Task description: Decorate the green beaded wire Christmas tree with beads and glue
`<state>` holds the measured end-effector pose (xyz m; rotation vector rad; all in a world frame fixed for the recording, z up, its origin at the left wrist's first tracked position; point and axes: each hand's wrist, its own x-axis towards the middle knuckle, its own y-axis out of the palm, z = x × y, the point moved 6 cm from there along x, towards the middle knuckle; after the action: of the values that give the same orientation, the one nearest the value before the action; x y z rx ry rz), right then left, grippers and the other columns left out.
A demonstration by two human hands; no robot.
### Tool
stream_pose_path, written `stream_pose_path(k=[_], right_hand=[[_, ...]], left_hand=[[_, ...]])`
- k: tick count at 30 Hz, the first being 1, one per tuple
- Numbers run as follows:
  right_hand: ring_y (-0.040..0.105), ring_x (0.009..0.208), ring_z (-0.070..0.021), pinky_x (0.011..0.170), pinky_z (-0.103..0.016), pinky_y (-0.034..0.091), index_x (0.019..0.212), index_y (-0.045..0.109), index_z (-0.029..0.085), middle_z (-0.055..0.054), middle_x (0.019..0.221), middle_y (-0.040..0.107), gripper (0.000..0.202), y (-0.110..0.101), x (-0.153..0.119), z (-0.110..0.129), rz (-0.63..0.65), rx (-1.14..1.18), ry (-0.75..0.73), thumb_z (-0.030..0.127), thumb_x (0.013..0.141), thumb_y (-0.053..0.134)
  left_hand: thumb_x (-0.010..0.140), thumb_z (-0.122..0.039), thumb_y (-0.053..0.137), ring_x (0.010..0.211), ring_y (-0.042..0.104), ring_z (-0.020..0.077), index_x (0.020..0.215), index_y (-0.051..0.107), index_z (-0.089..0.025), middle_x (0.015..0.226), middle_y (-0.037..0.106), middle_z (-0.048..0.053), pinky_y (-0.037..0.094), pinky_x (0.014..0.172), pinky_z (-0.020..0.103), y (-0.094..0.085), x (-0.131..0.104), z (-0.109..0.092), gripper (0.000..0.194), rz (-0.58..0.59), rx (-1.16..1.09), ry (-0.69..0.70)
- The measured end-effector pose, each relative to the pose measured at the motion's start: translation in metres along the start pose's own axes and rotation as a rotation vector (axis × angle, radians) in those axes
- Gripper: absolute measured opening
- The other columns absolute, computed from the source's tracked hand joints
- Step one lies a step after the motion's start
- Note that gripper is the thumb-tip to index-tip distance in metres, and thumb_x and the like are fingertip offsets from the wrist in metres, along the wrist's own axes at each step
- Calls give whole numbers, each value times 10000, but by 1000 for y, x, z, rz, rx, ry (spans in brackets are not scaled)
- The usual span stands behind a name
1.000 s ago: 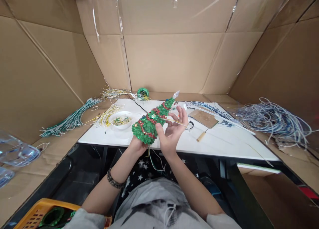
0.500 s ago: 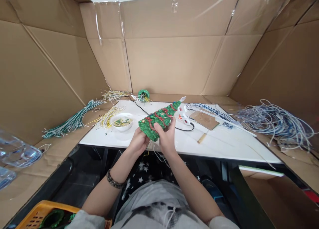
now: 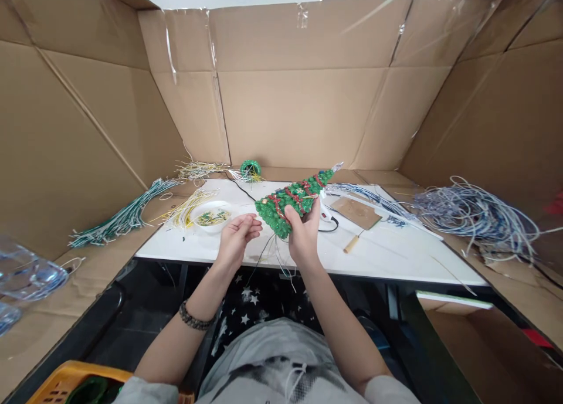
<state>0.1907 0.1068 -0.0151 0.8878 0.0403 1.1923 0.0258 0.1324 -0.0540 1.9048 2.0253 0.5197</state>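
A small green Christmas tree (image 3: 285, 204) with red garland and a clear tip is tilted in front of me, its top toward the upper right. My right hand (image 3: 303, 234) grips its lower right side, thumb on the front. Several thin wires (image 3: 277, 253) hang from the underside of its base. Just left of the base, my left hand (image 3: 238, 235) is closed in a pinch, thumb against forefinger. What it pinches, if anything, is too small to make out.
A white bowl (image 3: 211, 217) with small wire pieces stands on the white table (image 3: 396, 257). Around it lie green wires (image 3: 127, 213), a wire coil (image 3: 475, 216), a brown board (image 3: 356, 211), a wooden-handled tool (image 3: 350, 244) and a green ring (image 3: 250, 168). Cardboard walls (image 3: 299, 116) enclose the table.
My left hand has come out from under the tree's base and moved left, apart from it. The tree, in my right hand, has shifted slightly right, and the hanging wires show more.
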Motion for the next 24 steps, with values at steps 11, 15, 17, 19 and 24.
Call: stream_pose_path(k=[11,15,17,19,24], right_hand=[[643,1019,-177,989,-377,519,1389,421,309,-44,1237,638,732,-9,10,8,25,31,-32,385,756,779],[650,995,-201,927,-381,552,1372,420,290,-57,1185,646,766,-3,4,5,134,-44,-10,414,724,810],[649,989,-205,914,-381,561,1370,411,282,-62,1180,643,781,1,0,6,175,-81,-21,434,719,815],[648,977,-205,911,-382,566,1370,414,281,-62,1169,643,773,5,-4,8,203,-118,-39,455,728,808],[648,1041,-231,945,-429,572,1451,334,305,-67,1220,628,874,14,-11,10,242,-134,-21,459,734,810]], left_hand=[[723,-433,797,643,684,158,942,661,-165,689,716,26,552,604,262,21,-8,3,372,474,347,-47],[732,-363,774,582,660,148,878,602,-178,665,708,15,503,525,235,31,-15,0,291,545,395,-7],[712,-325,764,518,623,135,806,594,-172,607,681,5,482,488,232,32,-16,-3,248,510,403,9],[696,-285,745,454,575,120,743,590,-171,524,638,-11,462,460,227,32,-18,-7,198,457,401,37],[666,-220,745,392,521,97,594,587,-166,433,573,-24,419,410,204,31,-24,-8,182,385,355,103]])
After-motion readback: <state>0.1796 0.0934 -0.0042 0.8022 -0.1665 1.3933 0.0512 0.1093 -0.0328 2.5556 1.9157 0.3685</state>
